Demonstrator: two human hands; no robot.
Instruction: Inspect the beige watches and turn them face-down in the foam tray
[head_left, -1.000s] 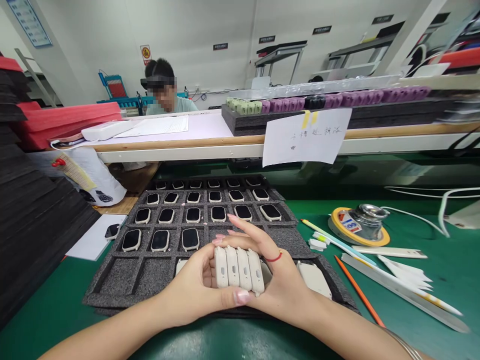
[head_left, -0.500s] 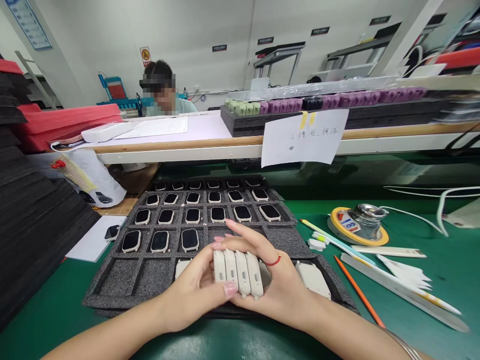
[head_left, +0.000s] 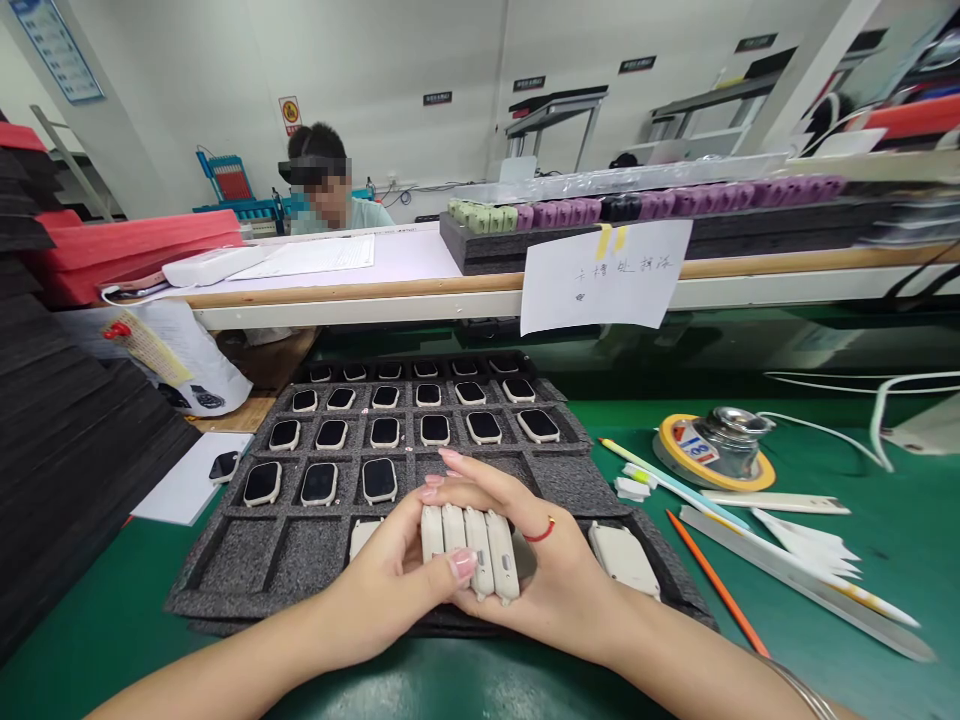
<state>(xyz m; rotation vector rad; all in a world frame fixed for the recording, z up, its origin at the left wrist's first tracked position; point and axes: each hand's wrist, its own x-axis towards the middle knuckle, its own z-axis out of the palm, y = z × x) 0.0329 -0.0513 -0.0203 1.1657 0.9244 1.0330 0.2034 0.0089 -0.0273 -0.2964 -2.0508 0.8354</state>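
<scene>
Both hands hold a row of several off-white smartwatch cases (head_left: 501, 555) standing on edge side by side, their slotted sides toward me. My left hand (head_left: 394, 585) is closed round the left end, its thumb pressed across the near edges. My right hand (head_left: 559, 565) wraps the right end, with its fingers stretched over the top. Underneath lies a dark grey foam tray (head_left: 236, 550) of square pockets. Smartwatches (head_left: 320, 483) with black screens fill many of its farther pockets. Another off-white case (head_left: 625, 557) lies to the right of my right hand, and one is partly hidden behind my left hand.
Right of the tray are a glass jar (head_left: 739, 440) inside a tape roll (head_left: 671, 455), an orange stick (head_left: 716, 580) and white strips. Foam sheets (head_left: 82, 440) are stacked at left. A shelf (head_left: 360, 314) crosses ahead, with a co-worker (head_left: 367, 213) behind it.
My left thumb has slid slightly up and right across the cases' near edges. The held row has shifted a little left and down. The tray's contents look the same.
</scene>
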